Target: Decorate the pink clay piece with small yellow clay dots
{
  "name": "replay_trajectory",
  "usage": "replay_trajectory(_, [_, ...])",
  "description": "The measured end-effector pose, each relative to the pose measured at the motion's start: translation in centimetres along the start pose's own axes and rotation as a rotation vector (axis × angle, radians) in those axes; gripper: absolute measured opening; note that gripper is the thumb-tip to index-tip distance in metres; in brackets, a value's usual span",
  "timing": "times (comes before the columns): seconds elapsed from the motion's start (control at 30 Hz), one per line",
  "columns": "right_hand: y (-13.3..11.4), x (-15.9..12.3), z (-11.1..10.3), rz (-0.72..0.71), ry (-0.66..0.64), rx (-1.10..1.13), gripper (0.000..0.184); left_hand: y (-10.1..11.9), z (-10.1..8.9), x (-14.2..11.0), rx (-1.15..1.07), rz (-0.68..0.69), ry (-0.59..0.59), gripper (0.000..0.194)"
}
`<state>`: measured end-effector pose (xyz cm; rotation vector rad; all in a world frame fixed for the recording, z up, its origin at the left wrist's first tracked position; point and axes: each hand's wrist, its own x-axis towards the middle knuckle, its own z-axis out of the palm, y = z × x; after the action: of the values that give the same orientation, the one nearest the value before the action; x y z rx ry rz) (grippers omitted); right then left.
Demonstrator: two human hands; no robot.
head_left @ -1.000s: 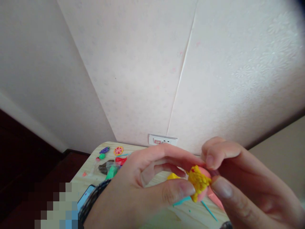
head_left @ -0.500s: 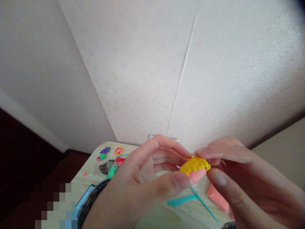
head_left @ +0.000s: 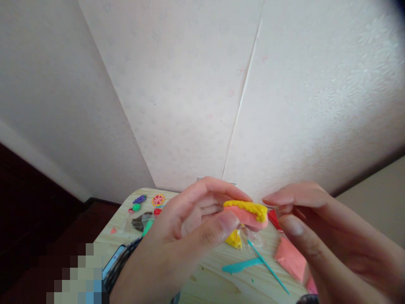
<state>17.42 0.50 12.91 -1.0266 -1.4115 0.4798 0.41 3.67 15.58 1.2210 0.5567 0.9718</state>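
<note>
A small piece of modelling clay (head_left: 246, 214), pink below with a bumpy yellow layer on top, is held up over the table. My left hand (head_left: 190, 228) pinches its left end between thumb and fingers. Just to its right is my right hand (head_left: 319, 228), apart from the clay, with a gap between thumb and forefinger and nothing visible between them. Below the clay lie a turquoise plastic knife (head_left: 242, 265) and a thin turquoise stick (head_left: 268, 267). A packet of yellow clay (head_left: 234, 240) shows partly behind my left thumb.
Pink clay blocks (head_left: 290, 258) lie at the right, by a red packet (head_left: 274, 219). At the table's (head_left: 202, 291) back left are a purple grape shape (head_left: 139, 199), a round slice shape (head_left: 158, 200), and brown clay (head_left: 141, 222). A phone (head_left: 114, 258) lies by my left wrist.
My right thumb and fingers have come off the clay. My left hand has turned and shifted it left, so more of its pink side shows.
</note>
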Motion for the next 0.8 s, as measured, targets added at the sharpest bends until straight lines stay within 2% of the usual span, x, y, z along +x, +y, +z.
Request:
replay_trajectory(0.1, [0.22, 0.24, -0.40, 0.019, -0.084, -0.032, 0.008, 0.01, -0.17, -0.16, 0.001, 0.019, -0.011, 0.010])
replay_trajectory(0.23, [-0.12, 0.51, -0.53, 0.054, -0.177, 0.009, 0.007, 0.00, -0.21, -0.06, -0.001, 0.030, -0.013, 0.020])
replay_trajectory(0.43, [-0.09, 0.41, -0.35, 0.096, -0.138, 0.092, 0.007, 0.22, 0.31, 0.39, -0.084, -0.039, -0.027, 0.023])
replay_trajectory(0.57, [0.06, 0.12, -0.47, 0.131, -0.116, 0.120, 0.011, 0.42, 0.41, 0.43, -0.064, -0.053, -0.027, 0.022])
replay_trajectory(0.7, [-0.04, 0.29, -0.17, 0.129, -0.112, 0.091, 0.013, 0.21, 0.25, 0.28, -0.036, -0.024, -0.015, 0.023])
replay_trajectory(0.8, [0.01, 0.28, -0.06, 0.139, -0.061, 0.079, 0.010, -0.03, 0.22, 0.11, -0.038, 0.014, -0.026, 0.018])
